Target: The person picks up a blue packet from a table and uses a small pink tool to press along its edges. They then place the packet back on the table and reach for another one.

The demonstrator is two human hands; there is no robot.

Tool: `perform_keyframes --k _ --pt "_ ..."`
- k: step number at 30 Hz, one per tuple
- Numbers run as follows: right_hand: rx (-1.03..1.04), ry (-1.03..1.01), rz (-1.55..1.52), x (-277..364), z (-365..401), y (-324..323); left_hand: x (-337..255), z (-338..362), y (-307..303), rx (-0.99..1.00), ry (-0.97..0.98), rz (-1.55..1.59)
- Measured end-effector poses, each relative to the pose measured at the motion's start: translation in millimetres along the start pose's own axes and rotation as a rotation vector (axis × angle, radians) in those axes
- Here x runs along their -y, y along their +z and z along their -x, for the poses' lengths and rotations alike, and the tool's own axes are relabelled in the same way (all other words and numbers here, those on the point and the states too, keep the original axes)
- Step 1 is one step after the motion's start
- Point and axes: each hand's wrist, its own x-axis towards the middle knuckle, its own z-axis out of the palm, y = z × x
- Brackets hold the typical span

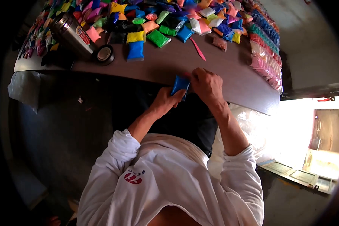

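My left hand (165, 101) is closed around the lower part of a small blue plastic packet (180, 83), holding it tilted just off the table's front edge. Beside the packet's upper right side is my right hand (208, 86), its fingers curled together. A bit of pinkish red shows by those fingertips, but what they grip is hidden. Farther back on the table lies a pink plastic modelling knife (197, 49). A packet with yellow and blue parts (135, 46) and a green packet (158, 38) lie to the left of it.
A heap of colourful packets (169, 17) covers the table's (229, 69) far side. At left, a steel thermos (73, 35) stands near a round black lid (104, 54). Rows of bagged packets (266, 62) line the right edge. A clear plastic bag (24, 88) hangs at left.
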Motion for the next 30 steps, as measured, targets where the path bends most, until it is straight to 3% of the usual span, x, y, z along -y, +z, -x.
perform_keyframes --k 5,9,12,19,22,25,28,29,30 --pt "-0.143 0.241 -0.185 9.6 18.0 -12.6 2.4 -2.2 -1.1 0.001 0.06 -0.138" --pt "-0.199 0.348 -0.3 11.7 41.4 -1.8 3.9 -1.0 6.2 -0.091 0.215 -0.302" --pt "-0.163 0.466 -0.376 18.7 49.2 0.8 6.3 0.8 8.9 -0.113 0.294 -0.391" --pt "-0.243 0.41 -0.37 28.7 44.3 13.4 15.9 -3.6 10.6 -0.216 0.438 -0.56" --pt "-0.181 0.161 -0.353 55.4 53.1 17.2 53.2 -10.2 1.4 -0.152 0.416 -0.523" --pt "-0.252 0.159 -0.407 56.5 56.6 11.4 63.9 -16.6 -1.2 -0.117 0.386 -0.707" --pt "-0.331 0.367 -0.314 29.6 51.3 12.3 17.5 -3.7 16.1 -0.234 0.386 -0.555" --pt "-0.323 0.367 -0.315 28.5 52.0 17.0 21.4 -3.4 15.1 -0.232 0.386 -0.558" --pt "-0.31 0.244 -0.32 34.5 56.4 21.7 28.8 -3.2 13.3 -0.22 0.424 -0.59"
